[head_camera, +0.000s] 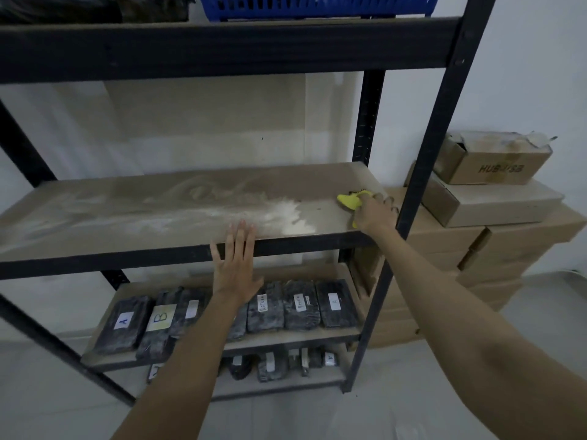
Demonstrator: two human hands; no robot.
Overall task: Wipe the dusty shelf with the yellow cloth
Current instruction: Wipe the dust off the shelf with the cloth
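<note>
Our right hand [374, 214] bunches the yellow cloth [351, 201], left hand [236, 265] spread flat on the shelf [143, 214] edge — a fast sweep could push the white dust pile [286, 214] just left of the cloth over the front lip.

A yellow cloth [349, 201] lies on a grey-brown shelf [158, 214] streaked with white dust [286, 214], inside a black frame [444, 122]; a blue basket [311, 6] sits at 12 o'clock, brown cardboard boxes [495, 217] at 3 o'clock.
</note>
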